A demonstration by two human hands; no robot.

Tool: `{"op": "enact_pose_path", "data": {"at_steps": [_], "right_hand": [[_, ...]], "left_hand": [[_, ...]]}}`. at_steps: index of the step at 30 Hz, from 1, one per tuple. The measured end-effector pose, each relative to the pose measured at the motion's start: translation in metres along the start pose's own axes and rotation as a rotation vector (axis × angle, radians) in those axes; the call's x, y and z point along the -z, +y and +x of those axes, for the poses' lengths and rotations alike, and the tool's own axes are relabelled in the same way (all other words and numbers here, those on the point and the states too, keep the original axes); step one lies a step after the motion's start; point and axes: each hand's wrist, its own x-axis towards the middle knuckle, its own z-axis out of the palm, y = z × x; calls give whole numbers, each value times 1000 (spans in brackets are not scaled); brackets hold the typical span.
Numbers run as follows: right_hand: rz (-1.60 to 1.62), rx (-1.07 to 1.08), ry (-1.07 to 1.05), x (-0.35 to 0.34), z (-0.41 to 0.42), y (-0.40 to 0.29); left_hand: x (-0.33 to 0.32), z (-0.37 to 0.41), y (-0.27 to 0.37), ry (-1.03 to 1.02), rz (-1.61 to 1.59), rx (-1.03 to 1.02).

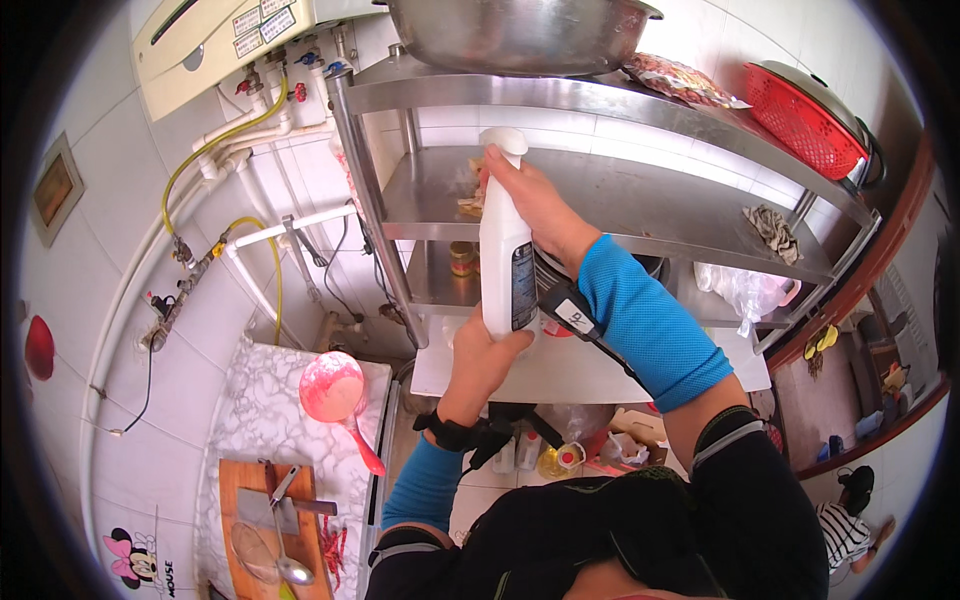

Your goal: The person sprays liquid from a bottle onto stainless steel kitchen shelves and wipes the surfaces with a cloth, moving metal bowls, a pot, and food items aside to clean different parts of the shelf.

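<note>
A white plastic spray bottle point(501, 240) with a dark printed label stands upright between my hands, in front of a stainless steel shelf rack. My right hand point(536, 199) grips its neck just under the white spray head. Lower down, my left hand point(484, 352) holds the bottle around its base. Behind the bottle, on the rack's middle shelf point(645, 195), some crumpled yellowish material point(471, 202) is partly hidden. A small jar point(462, 259) is on the shelf below. A grey rag point(772, 232) lies towards the middle shelf's right end.
A large steel basin point(517, 37) and a red plastic basket point(806, 120) rest on the top shelf. At left, a marbled counter point(262, 390) bears a pink ladle point(334, 386) and a wooden board point(300, 480) with a cleaver and utensils. Another person point(844, 532) is at lower right.
</note>
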Motion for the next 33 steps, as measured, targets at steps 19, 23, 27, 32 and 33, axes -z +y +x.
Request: {"op": "enact_pose_path", "data": {"at_steps": [19, 23, 27, 32, 33], "right_hand": [[150, 4, 96, 19, -5, 14], [84, -25, 168, 48, -23, 10], [140, 78, 291, 72, -50, 8], [91, -6, 253, 102, -66, 0], [55, -56, 248, 108, -68, -3]], "left_hand": [[-14, 1, 7, 103, 277, -68], [-36, 2, 9, 46, 303, -109], [-64, 1, 10, -46, 303, -152], [-94, 1, 13, -75, 319, -178], [-98, 3, 14, -99, 314, -186]]}}
